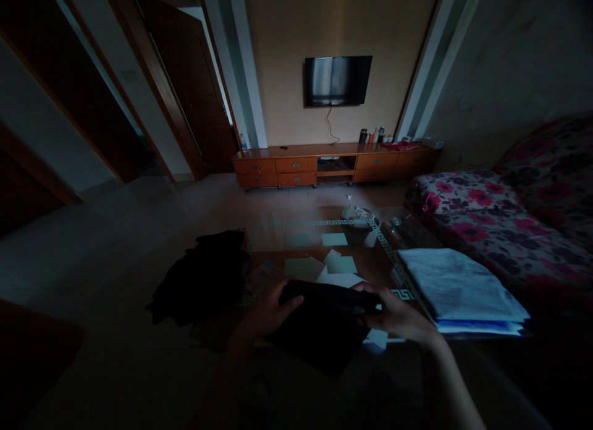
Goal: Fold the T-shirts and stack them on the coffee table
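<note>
A black cloth (pixel 324 343), too dark to show its folds, is up in the air over the near edge of the glass bench (pixel 271 237). Both hands grasp it: the left hand (pixel 273 307) pinches its left end, thumb on top, and the right hand (pixel 388 309) grips its right end. Behind it, toward the bench's middle, are pale sheets (pixel 341 265); whether they lie on or under the glass I cannot tell. A heap of black fabric (pixel 204 275) lies at the left edge, and a folded pale-blue stack (pixel 463 288) at the near right corner. Beyond the right edge stands a flowered sofa (pixel 482 217); past the far edge, a wooden cabinet (pixel 296 165).
</note>
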Available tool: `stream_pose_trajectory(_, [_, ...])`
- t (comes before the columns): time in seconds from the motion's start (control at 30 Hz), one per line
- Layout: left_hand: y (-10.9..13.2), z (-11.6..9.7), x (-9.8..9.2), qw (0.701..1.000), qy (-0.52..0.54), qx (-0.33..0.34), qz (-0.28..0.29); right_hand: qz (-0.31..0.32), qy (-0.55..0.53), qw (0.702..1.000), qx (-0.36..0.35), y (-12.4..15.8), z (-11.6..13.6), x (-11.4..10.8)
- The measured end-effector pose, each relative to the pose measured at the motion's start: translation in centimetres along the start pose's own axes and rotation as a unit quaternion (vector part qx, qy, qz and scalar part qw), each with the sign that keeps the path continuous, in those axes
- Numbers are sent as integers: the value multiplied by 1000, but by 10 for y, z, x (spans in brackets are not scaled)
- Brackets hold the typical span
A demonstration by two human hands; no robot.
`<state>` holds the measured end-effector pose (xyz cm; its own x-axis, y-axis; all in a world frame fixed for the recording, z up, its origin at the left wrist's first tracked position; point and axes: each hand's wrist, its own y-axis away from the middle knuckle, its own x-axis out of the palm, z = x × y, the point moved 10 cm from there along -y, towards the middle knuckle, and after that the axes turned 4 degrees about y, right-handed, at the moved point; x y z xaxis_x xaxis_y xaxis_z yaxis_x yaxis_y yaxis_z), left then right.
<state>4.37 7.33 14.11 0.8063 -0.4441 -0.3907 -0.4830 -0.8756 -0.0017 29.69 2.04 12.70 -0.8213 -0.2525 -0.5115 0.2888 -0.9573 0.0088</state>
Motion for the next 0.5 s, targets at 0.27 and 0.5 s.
stream_pose_trajectory(0.27, [-1,14,-31,996,-55,-21,-61,-60,-122,991,-7,-11,-19,-17])
stream_pose_trajectory(0.5, [-10,45,-35,994,67,-84,-5,-89,-163,983,-6,-43,-22,-27])
